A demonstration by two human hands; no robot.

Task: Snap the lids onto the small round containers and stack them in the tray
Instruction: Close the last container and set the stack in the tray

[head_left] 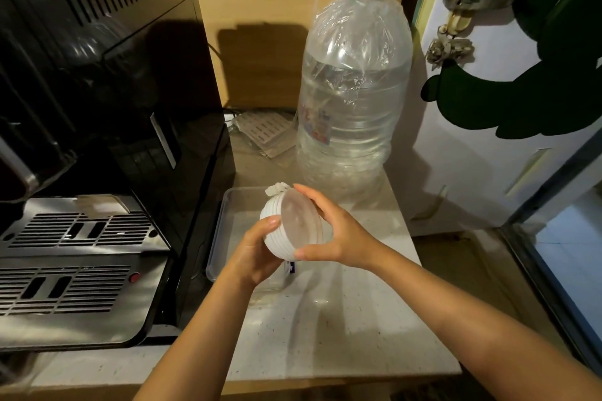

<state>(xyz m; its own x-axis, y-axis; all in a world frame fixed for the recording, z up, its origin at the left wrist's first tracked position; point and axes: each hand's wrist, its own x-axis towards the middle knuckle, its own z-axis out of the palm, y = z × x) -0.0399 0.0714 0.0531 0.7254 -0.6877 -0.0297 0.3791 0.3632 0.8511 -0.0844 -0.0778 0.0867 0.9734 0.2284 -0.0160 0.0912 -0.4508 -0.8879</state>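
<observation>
I hold a stack of small round containers [286, 228] tipped on its side above the clear tray [228, 215]. My left hand [257, 251] cups the stack from below, thumb pressed on its ribbed white side. My right hand [335, 231] spans the clear top one, fingers curled over its far rim, thumb at the near rim. The tray lies on the counter [342, 319] between the black machine [97, 172] and the big water bottle [351, 91]

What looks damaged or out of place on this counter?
The big water bottle behind the tray looks odd: its upper part is dented and crumpled. Nothing is spilled. Both hands, left hand and right hand, hold the stack of round containers tilted above the tray.
</observation>
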